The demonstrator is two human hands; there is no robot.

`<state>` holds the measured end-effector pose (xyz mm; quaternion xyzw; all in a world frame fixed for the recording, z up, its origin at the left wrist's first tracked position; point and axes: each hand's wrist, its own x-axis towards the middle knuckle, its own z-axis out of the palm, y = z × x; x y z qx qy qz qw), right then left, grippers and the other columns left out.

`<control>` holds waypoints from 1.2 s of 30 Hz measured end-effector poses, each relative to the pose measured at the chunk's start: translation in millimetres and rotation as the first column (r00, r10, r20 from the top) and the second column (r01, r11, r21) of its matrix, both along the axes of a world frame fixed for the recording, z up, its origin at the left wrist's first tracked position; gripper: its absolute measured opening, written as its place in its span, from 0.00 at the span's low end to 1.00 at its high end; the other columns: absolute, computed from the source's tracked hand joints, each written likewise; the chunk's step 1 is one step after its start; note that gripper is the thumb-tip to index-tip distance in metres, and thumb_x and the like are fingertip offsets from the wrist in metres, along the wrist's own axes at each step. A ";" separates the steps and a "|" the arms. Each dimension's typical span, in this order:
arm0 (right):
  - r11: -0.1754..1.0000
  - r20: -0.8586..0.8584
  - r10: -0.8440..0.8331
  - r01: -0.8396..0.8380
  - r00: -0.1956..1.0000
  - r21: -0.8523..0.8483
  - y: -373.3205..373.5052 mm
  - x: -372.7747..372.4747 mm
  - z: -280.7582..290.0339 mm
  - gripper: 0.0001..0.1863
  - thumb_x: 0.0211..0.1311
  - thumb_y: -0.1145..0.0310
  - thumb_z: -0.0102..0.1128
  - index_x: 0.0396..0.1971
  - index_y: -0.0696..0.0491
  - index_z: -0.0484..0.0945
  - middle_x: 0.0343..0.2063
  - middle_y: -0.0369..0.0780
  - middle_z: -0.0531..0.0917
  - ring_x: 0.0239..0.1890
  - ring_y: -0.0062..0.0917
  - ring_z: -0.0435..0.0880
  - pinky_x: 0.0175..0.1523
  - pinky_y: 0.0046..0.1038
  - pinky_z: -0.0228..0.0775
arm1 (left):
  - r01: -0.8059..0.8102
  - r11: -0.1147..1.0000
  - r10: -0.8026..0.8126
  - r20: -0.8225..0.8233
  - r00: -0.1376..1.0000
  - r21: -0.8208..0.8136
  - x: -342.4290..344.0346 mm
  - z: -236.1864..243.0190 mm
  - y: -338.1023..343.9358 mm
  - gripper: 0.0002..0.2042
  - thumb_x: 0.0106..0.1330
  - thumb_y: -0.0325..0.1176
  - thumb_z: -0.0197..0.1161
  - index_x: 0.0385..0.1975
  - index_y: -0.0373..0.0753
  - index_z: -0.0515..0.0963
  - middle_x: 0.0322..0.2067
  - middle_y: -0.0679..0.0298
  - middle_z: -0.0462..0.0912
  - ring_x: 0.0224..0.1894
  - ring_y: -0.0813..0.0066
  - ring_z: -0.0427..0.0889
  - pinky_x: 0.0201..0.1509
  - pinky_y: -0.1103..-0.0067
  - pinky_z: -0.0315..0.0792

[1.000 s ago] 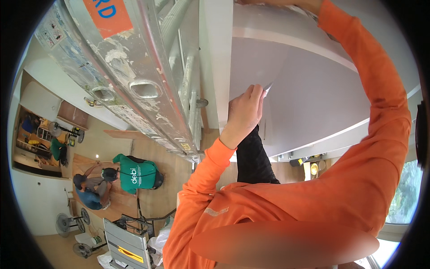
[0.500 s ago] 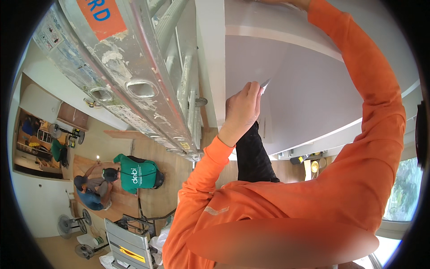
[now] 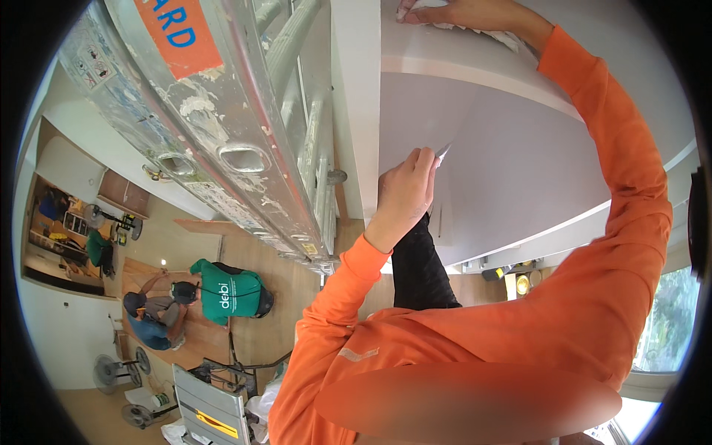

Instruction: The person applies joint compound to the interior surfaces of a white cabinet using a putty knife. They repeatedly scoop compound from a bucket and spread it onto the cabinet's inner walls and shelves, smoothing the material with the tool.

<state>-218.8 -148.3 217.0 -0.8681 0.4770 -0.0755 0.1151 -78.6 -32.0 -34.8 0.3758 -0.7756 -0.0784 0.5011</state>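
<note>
My left hand (image 3: 406, 194) is closed in front of the grey-lilac cabinet panel (image 3: 519, 148). A thin pointed blade (image 3: 443, 153), whitish near the fingers, sticks out of its grip; its handle is hidden in my palm. Higher up, my right hand (image 3: 475, 13) reaches over the curved white shelf edge (image 3: 475, 72). Its fingers are bent over a crumpled white cloth (image 3: 498, 37), pressing it on the pale surface above that edge. Part of this cloth hangs out below the palm. Beside my left hand runs the white upright edge (image 3: 356, 111) of the cabinet.
A paint-spattered metal ladder (image 3: 245, 159) stands close on the left. Far below, two people, one in a green shirt (image 3: 230, 293), crouch by a wooden board (image 3: 204, 341). Standing fans (image 3: 107, 371) and a folding work stand (image 3: 211, 404) are at lower left. A yellow tool (image 3: 523, 284) lies low right.
The whole view has shifted, so the ladder and shelf sit lower in the picture. More of my right hand and the white cloth now shows. My left hand keeps its grip on the blade.
</note>
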 end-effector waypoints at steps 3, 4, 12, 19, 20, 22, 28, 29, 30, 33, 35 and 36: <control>0.944 0.176 0.273 -0.228 0.946 -0.238 -19.5 -4.5 -6.4 0.14 0.59 0.69 0.62 0.42 0.60 0.81 0.42 0.50 0.84 0.41 0.36 0.84 0.49 0.33 0.73 | 0.001 1.000 -0.001 0.014 1.000 -0.020 0.5 0.8 0.7 0.09 0.69 0.31 0.56 0.29 0.37 0.65 0.21 0.56 0.73 0.19 0.53 0.74 0.20 0.68 0.67; 0.938 0.132 0.225 -0.179 0.965 -0.296 -27.4 -6.6 -9.5 0.15 0.58 0.68 0.62 0.42 0.60 0.82 0.42 0.50 0.85 0.41 0.37 0.84 0.49 0.33 0.73 | 0.004 1.000 -0.004 0.018 1.000 -0.022 0.3 1.1 0.5 0.09 0.69 0.31 0.56 0.29 0.37 0.65 0.21 0.56 0.73 0.19 0.53 0.74 0.20 0.68 0.67; 0.906 0.096 0.071 -0.023 0.993 -0.423 -78.1 -11.4 -23.9 0.16 0.55 0.67 0.62 0.41 0.60 0.82 0.39 0.50 0.85 0.41 0.40 0.83 0.50 0.34 0.73 | 0.009 1.000 -0.008 0.039 0.999 -0.020 0.2 1.9 -0.8 0.08 0.69 0.30 0.56 0.29 0.37 0.65 0.21 0.56 0.72 0.19 0.54 0.73 0.19 0.69 0.67; 0.918 0.149 0.128 -0.060 0.980 -0.392 -69.8 -8.2 -32.0 0.15 0.54 0.67 0.60 0.39 0.60 0.83 0.36 0.51 0.85 0.39 0.40 0.84 0.48 0.35 0.73 | -0.023 1.000 0.024 0.071 0.997 -0.009 -2.3 -2.7 -5.1 0.08 0.69 0.31 0.56 0.29 0.37 0.65 0.21 0.57 0.72 0.18 0.55 0.73 0.19 0.69 0.67; 0.899 0.115 0.150 -0.087 0.982 -0.430 -71.4 -6.8 -31.0 0.15 0.54 0.66 0.60 0.39 0.60 0.83 0.35 0.51 0.85 0.38 0.39 0.84 0.48 0.35 0.73 | -0.032 0.999 0.033 0.078 0.996 -0.008 -2.6 -3.2 -5.5 0.08 0.69 0.31 0.56 0.29 0.37 0.65 0.21 0.57 0.72 0.18 0.55 0.73 0.19 0.69 0.67; 0.871 0.080 0.144 -0.088 0.986 -0.483 -74.8 -1.7 -31.2 0.15 0.53 0.66 0.60 0.37 0.60 0.83 0.34 0.51 0.85 0.37 0.39 0.84 0.47 0.35 0.73 | -0.029 0.999 0.030 0.075 0.997 -0.024 -3.4 -4.7 -6.5 0.09 0.69 0.31 0.56 0.29 0.37 0.65 0.21 0.57 0.72 0.18 0.55 0.73 0.19 0.69 0.67; 0.914 0.130 0.161 -0.098 0.978 -0.394 -77.1 -7.1 -30.2 0.14 0.54 0.66 0.57 0.36 0.59 0.84 0.33 0.49 0.85 0.34 0.40 0.83 0.44 0.36 0.74 | -0.032 0.999 0.033 0.075 0.997 -0.018 -4.8 -4.6 -8.2 0.09 0.69 0.31 0.56 0.29 0.37 0.65 0.21 0.57 0.73 0.18 0.55 0.73 0.19 0.68 0.67; 0.900 0.151 0.179 -0.100 0.972 -0.424 -78.0 -8.7 -30.6 0.14 0.54 0.65 0.57 0.36 0.59 0.84 0.33 0.49 0.85 0.34 0.40 0.83 0.43 0.36 0.74 | -0.037 0.999 0.038 0.076 0.996 -0.011 -5.4 -4.5 -8.7 0.09 0.69 0.31 0.56 0.29 0.37 0.65 0.21 0.57 0.73 0.18 0.55 0.73 0.19 0.68 0.67; 0.887 0.173 0.196 -0.099 0.965 -0.451 -78.9 -10.0 -31.2 0.14 0.54 0.65 0.57 0.36 0.59 0.84 0.33 0.49 0.85 0.34 0.40 0.83 0.43 0.35 0.74 | -0.036 0.999 0.038 0.077 0.996 -0.021 -5.8 -4.4 -8.8 0.09 0.69 0.31 0.56 0.29 0.37 0.65 0.21 0.57 0.73 0.18 0.55 0.73 0.19 0.68 0.67; 0.879 0.033 0.163 -0.130 0.986 -0.458 -83.9 -5.8 -30.9 0.15 0.54 0.65 0.60 0.38 0.59 0.84 0.32 0.49 0.86 0.34 0.37 0.84 0.44 0.33 0.74 | -0.031 0.999 0.034 0.081 0.996 -0.038 -5.4 -4.3 -8.9 0.09 0.69 0.31 0.56 0.29 0.37 0.65 0.21 0.57 0.72 0.18 0.55 0.73 0.19 0.69 0.67; 0.861 0.076 0.207 -0.145 0.975 -0.487 -82.5 -2.3 -31.2 0.15 0.55 0.65 0.60 0.38 0.59 0.83 0.32 0.49 0.86 0.34 0.36 0.84 0.44 0.33 0.74 | -0.032 0.999 0.035 0.073 0.997 -0.040 -4.5 -4.1 -9.1 0.09 0.69 0.31 0.56 0.29 0.37 0.65 0.20 0.57 0.72 0.17 0.55 0.73 0.19 0.69 0.67; 0.849 0.092 0.233 -0.156 0.968 -0.505 -80.2 -0.7 -31.0 0.15 0.55 0.66 0.60 0.39 0.59 0.83 0.32 0.49 0.86 0.34 0.36 0.84 0.44 0.33 0.74 | -0.029 0.999 0.032 0.080 0.996 -0.043 -4.3 -4.0 -9.2 0.09 0.69 0.30 0.56 0.29 0.37 0.65 0.20 0.57 0.72 0.17 0.55 0.72 0.19 0.69 0.66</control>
